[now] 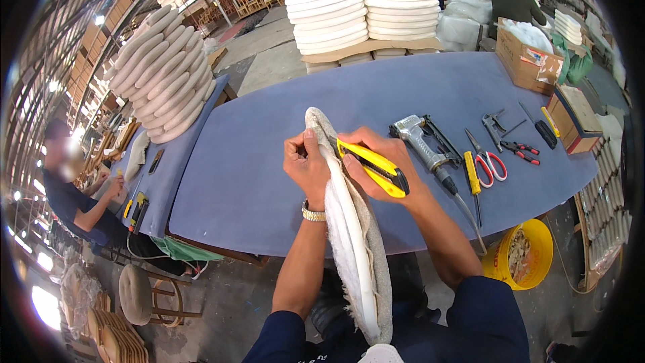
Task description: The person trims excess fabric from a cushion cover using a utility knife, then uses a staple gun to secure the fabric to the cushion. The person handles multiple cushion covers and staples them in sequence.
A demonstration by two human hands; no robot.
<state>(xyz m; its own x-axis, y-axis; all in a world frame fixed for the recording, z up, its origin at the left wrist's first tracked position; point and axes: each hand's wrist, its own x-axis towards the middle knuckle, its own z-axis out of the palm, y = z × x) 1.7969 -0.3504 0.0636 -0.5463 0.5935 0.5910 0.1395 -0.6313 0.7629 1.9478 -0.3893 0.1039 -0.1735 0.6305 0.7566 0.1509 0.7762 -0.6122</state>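
Observation:
I hold a white padded seat cushion on edge against the front of the blue-covered table. My left hand pinches its fabric edge near the top, a gold watch on the wrist. My right hand grips a yellow utility knife laid against the cushion's rim. The cushion's lower end rests toward my lap.
On the table to the right lie a pneumatic stapler, a yellow screwdriver, red-handled scissors, pliers and cardboard boxes. Stacks of white cushions stand left and behind. A yellow bucket sits at the right; a seated person works at the left.

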